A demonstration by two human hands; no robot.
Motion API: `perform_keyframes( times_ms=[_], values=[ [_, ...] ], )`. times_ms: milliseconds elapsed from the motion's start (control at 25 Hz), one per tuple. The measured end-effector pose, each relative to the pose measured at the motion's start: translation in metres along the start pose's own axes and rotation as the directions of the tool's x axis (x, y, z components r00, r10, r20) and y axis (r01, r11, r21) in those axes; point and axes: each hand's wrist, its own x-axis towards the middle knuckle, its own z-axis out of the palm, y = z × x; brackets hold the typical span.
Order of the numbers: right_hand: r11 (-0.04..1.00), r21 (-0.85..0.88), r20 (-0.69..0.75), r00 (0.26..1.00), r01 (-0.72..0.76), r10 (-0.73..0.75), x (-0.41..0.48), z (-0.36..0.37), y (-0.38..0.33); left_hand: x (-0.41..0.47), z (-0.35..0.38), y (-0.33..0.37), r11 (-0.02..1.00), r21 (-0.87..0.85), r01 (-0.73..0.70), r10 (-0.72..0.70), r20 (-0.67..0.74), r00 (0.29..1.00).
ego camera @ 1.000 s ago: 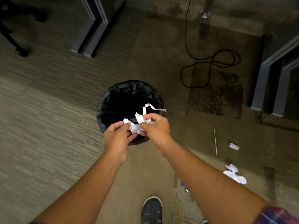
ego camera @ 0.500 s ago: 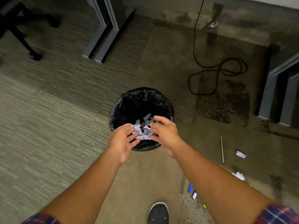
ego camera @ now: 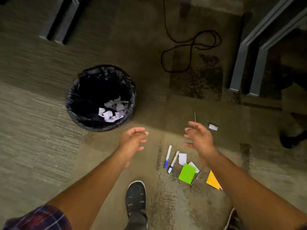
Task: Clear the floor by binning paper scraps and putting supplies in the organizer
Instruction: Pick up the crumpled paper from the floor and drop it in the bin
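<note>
Leftmost, the black-lined bin [ego camera: 100, 97] stood on the carpet with paper scraps [ego camera: 113, 110] heaped against its near-right wall. Bare carpet separated it from both hands: left hand [ego camera: 132, 140] and right hand [ego camera: 199, 138] hovered with fingers spread, holding nothing. Beneath lay two markers [ego camera: 167, 156], a green note [ego camera: 186, 173], an orange sheet [ego camera: 212, 180] and a stray scrap [ego camera: 213, 127].

No words, labels, brand names or numbers could be read anywhere. The two markers [ego camera: 167, 156] on the floor carried only blurred colour bands, and the paper scraps in the bin [ego camera: 79, 120] showed faint marks too small to make out.
</note>
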Motion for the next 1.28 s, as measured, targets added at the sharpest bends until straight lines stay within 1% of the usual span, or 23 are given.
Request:
perform_keyframes(
  times_ms=[120,200,280,320,360,440,480,520,560,600,640,680,760,840,880,960,1040,1080,1120,1160,1200,1240,1280],
  values=[
    [0.998,-0.038,-0.114,0.992,-0.055,0.050,0.025,-0.095,0.044,-0.002,0.069,-0.062,0.994,0.098,0.055,-0.059,0.041,0.997],
    [0.994,-0.088,-0.147,0.988,-0.067,0.053,0.044,-0.140,0.072,0.006,0.111,-0.094,0.982,0.188,0.035,-0.044,0.045,0.998],
    [0.974,-0.224,-0.142,0.990,-0.033,0.001,0.065,-0.176,0.102,0.018,0.153,-0.123,0.943,0.333,-0.016,-0.005,0.062,0.998],
    [0.943,-0.333,-0.123,0.992,-0.003,-0.040,0.073,-0.189,0.116,0.024,0.170,-0.136,0.912,0.408,-0.047,0.013,0.084,0.996],
    [0.887,-0.461,-0.092,0.993,0.027,-0.078,0.081,-0.203,0.132,0.031,0.185,-0.150,0.878,0.473,-0.073,0.024,0.109,0.994],
    [0.712,-0.692,0.034,0.991,0.116,-0.128,0.102,-0.224,0.163,0.052,0.206,-0.175,0.786,0.596,-0.165,0.076,0.172,0.982],
    [0.623,-0.765,0.107,0.986,0.164,-0.127,0.113,-0.232,0.178,0.064,0.213,-0.185,0.699,0.671,-0.247,0.140,0.211,0.967],
    [0.551,-0.811,0.165,0.980,0.197,-0.107,0.124,-0.236,0.190,0.077,0.218,-0.193,0.571,0.750,-0.334,0.199,0.268,0.943],
    [0.502,-0.838,0.200,0.976,0.216,-0.087,0.135,-0.237,0.201,0.089,0.222,-0.200,0.411,0.818,-0.402,0.234,0.331,0.914],
    [0.469,-0.853,0.218,0.973,0.230,-0.081,0.145,-0.236,0.210,0.101,0.227,-0.204,0.229,0.870,-0.437,0.246,0.383,0.891],
    [0.442,-0.865,0.224,0.971,0.238,-0.084,0.157,-0.233,0.218,0.114,0.232,-0.210,0.059,0.897,-0.437,0.235,0.413,0.880],
    [0.418,-0.877,0.220,0.971,0.237,-0.089,0.167,-0.230,0.224,0.124,0.238,-0.214,-0.067,0.904,-0.422,0.219,0.426,0.878],
    [0.382,-0.893,0.216,0.971,0.240,-0.106,0.182,-0.221,0.234,0.138,0.246,-0.223,-0.217,0.895,-0.391,0.181,0.430,0.884],
    [0.342,-0.897,0.247,0.960,0.279,-0.134,0.192,-0.210,0.245,0.145,0.250,-0.235,-0.327,0.862,-0.386,0.171,0.456,0.873],
    [0.327,-0.901,0.254,0.958,0.284,-0.131,0.195,-0.203,0.249,0.147,0.250,-0.240,-0.366,0.847,-0.385,0.176,0.470,0.865],
    [0.296,-0.915,0.247,0.960,0.275,-0.131,0.201,-0.188,0.256,0.152,0.248,-0.247,-0.393,0.835,-0.385,0.193,0.485,0.853],
    [0.255,-0.923,0.250,0.952,0.289,-0.175,0.202,-0.176,0.260,0.157,0.244,-0.248,-0.410,0.826,-0.387,0.195,0.494,0.847],
    [0.239,-0.920,0.266,0.943,0.310,-0.201,0.201,-0.172,0.261,0.159,0.242,-0.248,-0.412,0.821,-0.396,0.189,0.502,0.844],
    [0.228,-0.913,0.291,0.932,0.337,-0.216,0.200,-0.170,0.262,0.160,0.240,-0.246,-0.393,0.822,-0.412,0.192,0.511,0.838],
    [0.226,-0.905,0.315,0.924,0.361,-0.214,0.200,-0.171,0.263,0.161,0.239,-0.244,-0.341,0.835,-0.432,0.215,0.516,0.829],
    [0.238,-0.896,0.332,0.921,0.375,-0.203,0.201,-0.174,0.264,0.162,0.237,-0.242,-0.240,0.855,-0.459,0.251,0.512,0.822],
    [0.261,-0.888,0.336,0.922,0.378,-0.192,0.203,-0.177,0.264,0.161,0.237,-0.239,-0.087,0.870,-0.485,0.284,0.489,0.825],
    [0.284,-0.883,0.329,0.925,0.373,-0.189,0.205,-0.180,0.264,0.159,0.238,-0.235,0.092,0.860,-0.503,0.290,0.460,0.839]
  ],
)
